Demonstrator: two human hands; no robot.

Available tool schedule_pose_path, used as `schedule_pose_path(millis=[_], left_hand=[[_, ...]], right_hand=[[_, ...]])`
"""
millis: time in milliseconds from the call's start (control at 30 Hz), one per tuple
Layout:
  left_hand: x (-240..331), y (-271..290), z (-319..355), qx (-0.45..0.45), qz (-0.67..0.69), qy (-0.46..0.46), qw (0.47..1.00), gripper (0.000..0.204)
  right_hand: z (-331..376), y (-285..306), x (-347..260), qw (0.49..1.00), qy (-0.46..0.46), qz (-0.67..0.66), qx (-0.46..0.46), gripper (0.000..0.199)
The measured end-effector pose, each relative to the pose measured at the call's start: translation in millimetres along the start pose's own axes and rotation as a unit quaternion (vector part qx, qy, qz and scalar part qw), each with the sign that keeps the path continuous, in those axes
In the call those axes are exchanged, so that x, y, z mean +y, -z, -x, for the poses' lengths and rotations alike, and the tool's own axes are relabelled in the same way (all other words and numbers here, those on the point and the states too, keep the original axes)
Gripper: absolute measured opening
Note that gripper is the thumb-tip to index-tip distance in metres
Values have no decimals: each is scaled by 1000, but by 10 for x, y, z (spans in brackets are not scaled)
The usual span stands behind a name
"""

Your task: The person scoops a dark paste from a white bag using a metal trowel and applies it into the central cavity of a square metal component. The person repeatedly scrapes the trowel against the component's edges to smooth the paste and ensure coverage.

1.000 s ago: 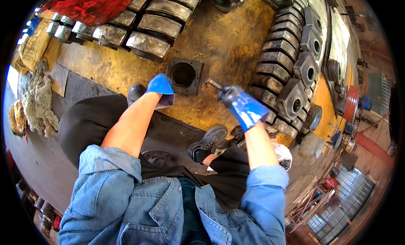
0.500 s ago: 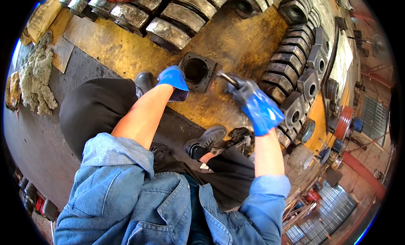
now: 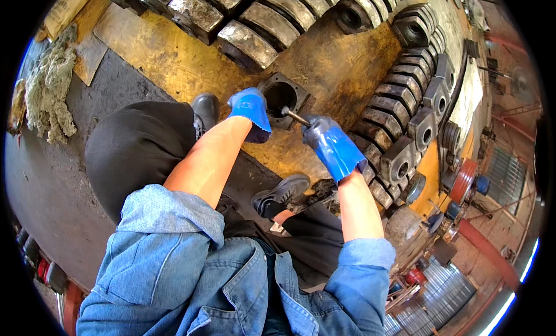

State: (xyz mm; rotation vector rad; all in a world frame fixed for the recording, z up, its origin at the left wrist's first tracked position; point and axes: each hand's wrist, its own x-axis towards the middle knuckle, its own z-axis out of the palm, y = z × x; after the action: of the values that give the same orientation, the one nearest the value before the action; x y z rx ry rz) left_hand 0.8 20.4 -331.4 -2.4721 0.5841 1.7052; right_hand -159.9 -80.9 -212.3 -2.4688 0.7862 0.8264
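Note:
A dark square metal block (image 3: 299, 94) with a large round bore lies flat on the yellow stained surface in front of me. My left hand (image 3: 249, 109), in a blue glove, presses against the block's left edge with its fingers curled in; the fingertips are hard to see. My right hand (image 3: 327, 140), gloved the same way, is closed around a tool with a slim metal rod (image 3: 299, 118). The rod points left, its rounded tip over the near right part of the bore. My right hand hides the tool's handle.
Rows of thick metal blocks (image 3: 247, 43) stand along the far side. More blocks with round holes (image 3: 398, 164) line the right. A shaggy grey rag (image 3: 53, 90) lies at the far left. My shoes (image 3: 282, 192) rest close to the block.
My right hand has moved left and slightly down, bringing the rod's tip from beyond the block's right edge to over the bore. My left hand stays at the block.

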Motion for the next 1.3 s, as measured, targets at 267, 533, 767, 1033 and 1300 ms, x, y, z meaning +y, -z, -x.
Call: schedule_pose_path(millis=[267,533,767,1033,1300], left_hand=[[2,105,240,-13,-28,-29,999,44],[-46,-49,-128,0,-22,8,1000,42],[-52,-73,-209,14,-25,-21,999,40],[-71,-66,-135,29,5,-12,1000,36],[-206,-107,-230,12,-57,-54,997,44]], right_hand=[[125,-141,-20,973,-72,-218,-23,24],[189,-71,-259,929,-169,-330,-6,25],[-108,-39,-268,961,-253,-110,10,26],[111,11,-51,981,87,6,176,18],[-32,5,-35,984,-52,-152,80,20]])
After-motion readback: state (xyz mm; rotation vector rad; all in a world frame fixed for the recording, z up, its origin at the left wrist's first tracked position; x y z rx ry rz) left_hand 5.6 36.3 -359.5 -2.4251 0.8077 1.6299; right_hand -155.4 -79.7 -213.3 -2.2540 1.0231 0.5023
